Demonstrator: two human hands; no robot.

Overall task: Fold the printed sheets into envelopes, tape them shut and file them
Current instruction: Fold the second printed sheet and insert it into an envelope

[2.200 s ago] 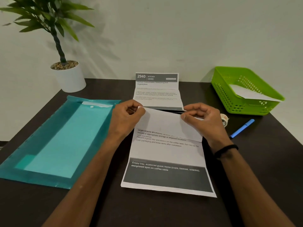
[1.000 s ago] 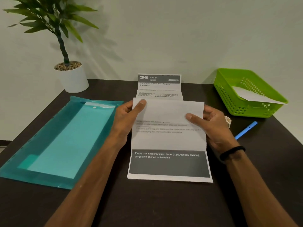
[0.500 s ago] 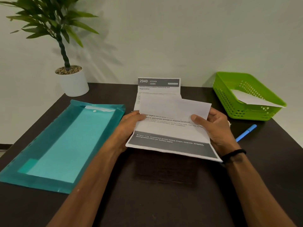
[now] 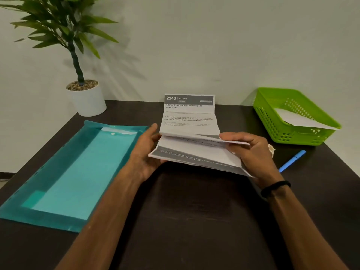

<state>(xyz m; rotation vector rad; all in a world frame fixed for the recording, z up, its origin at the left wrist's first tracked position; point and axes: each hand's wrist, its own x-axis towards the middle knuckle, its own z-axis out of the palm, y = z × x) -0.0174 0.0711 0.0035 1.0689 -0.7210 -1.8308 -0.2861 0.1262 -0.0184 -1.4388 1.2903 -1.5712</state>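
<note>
Folding step in hand: the printed sheet point(image 4: 196, 152) is held off the dark table point(image 4: 194, 221), gripped at its ends by the left hand point(image 4: 148, 151) and right hand point(image 4: 251, 151), thumbs curled over. Long axis runs left-right, dark band nearest. Next, judged: top flap brought down, creased. Beyond, a second sheet point(image 4: 190, 114) stands folded.

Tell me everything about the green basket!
The green basket is bright lime plastic with lattice-holed walls and a solid rim. It sits upright on the dark table at the far right, near the wall. A white sheet of paper lies tilted inside, its corner poking over the near rim. Neither hand touches it.
</note>
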